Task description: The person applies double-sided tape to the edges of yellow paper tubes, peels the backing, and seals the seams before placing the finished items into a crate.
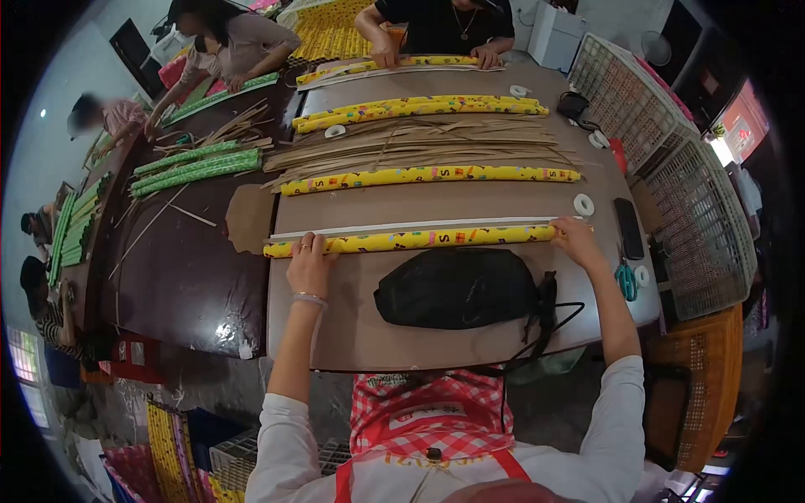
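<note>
A yellow patterned paper roll [419, 240] lies across the table in front of me, with a white strip along its far edge. My left hand [309, 267] rests on the roll near its left end, fingers curled over it. At the right end my right hand [575, 240] grips the roll between thumb and fingers. Just nearer to me is a black drawstring bag [457, 287]. Beyond the roll lies a second yellow roll [428, 175], with a pile of thin brown strips [402, 144] behind it.
Tape rolls [584, 204], a dark phone [627, 229] and teal scissors [625, 280] lie at the right. White wire crates [700, 226] stand beyond that edge. Green rolls [197, 171] lie left. A person opposite [440, 29] handles another yellow roll; others work at the left.
</note>
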Demonstrator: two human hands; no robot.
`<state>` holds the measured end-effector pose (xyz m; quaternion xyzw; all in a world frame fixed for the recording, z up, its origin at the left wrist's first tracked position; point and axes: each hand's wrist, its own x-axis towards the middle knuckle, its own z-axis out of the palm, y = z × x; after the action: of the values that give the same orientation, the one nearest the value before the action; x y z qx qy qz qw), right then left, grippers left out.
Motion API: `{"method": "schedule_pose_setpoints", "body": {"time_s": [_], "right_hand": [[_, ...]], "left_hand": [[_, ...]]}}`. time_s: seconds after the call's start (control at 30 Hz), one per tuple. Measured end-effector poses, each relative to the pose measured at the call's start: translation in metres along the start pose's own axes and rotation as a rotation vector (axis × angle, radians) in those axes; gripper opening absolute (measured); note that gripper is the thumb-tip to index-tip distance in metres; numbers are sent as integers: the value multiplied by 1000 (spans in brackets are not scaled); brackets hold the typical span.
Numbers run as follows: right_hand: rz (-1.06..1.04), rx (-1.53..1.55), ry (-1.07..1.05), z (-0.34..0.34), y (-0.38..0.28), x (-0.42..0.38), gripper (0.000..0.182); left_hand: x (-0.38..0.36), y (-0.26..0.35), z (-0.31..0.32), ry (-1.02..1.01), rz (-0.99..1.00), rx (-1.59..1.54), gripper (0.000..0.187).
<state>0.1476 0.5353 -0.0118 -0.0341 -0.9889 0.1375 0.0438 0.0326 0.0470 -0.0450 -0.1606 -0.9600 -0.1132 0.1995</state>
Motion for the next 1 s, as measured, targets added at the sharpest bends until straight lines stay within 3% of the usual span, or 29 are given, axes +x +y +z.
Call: {"method": "schedule_pose_setpoints", "body": {"time_s": [1.0], "right_hand": [[9, -15, 19, -1, -5, 0, 34]], "left_hand": [[2, -1, -4, -42, -5, -8, 38]]}}
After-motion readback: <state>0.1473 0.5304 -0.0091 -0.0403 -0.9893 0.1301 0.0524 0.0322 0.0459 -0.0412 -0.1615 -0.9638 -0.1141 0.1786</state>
